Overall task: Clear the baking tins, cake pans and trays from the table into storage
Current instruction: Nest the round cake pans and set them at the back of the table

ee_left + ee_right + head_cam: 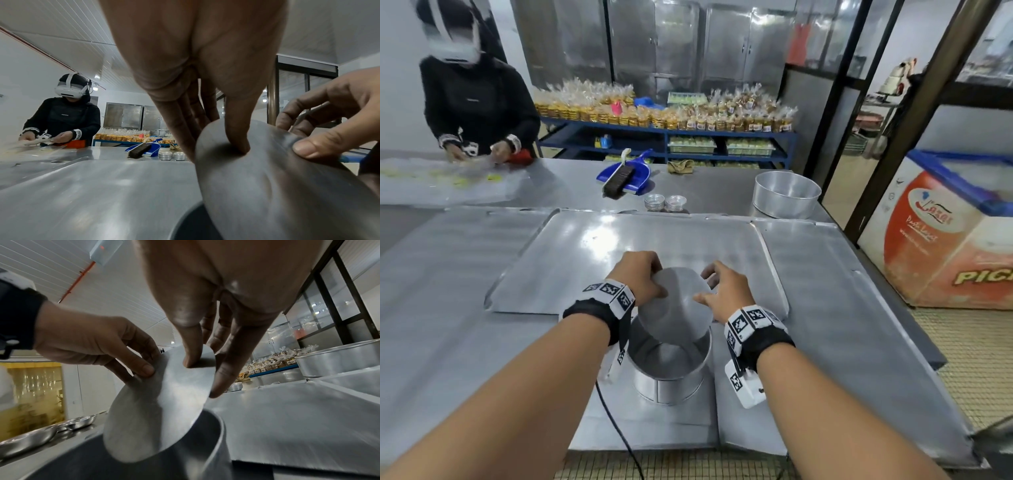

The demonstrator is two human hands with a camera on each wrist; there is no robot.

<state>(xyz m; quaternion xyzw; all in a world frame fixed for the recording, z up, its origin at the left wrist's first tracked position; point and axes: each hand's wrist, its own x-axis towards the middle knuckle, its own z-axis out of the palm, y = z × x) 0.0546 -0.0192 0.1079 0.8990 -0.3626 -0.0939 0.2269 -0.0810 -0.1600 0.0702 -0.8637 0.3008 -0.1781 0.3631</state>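
Observation:
A round flat metal disc [674, 305], a loose cake pan base, is held tilted between both hands. Its lower edge dips into an open round cake pan [671, 380] standing near the table's front edge. My left hand [654, 279] pinches the disc's left rim, thumb on top. My right hand [705, 287] pinches the right rim. In the left wrist view the left hand [226, 129] presses its thumb on the disc [267, 186]. In the right wrist view the right hand [205, 373] grips the disc [154, 410] above the pan's rim [218, 434].
A large flat baking tray [619, 246] lies behind the pan, with more flat trays on either side. A bigger round pan [786, 195] stands at the back right. Two stacks of small tins [664, 202] and a blue dustpan with brush [625, 173] sit beyond. Another person [476, 102] works at the far left.

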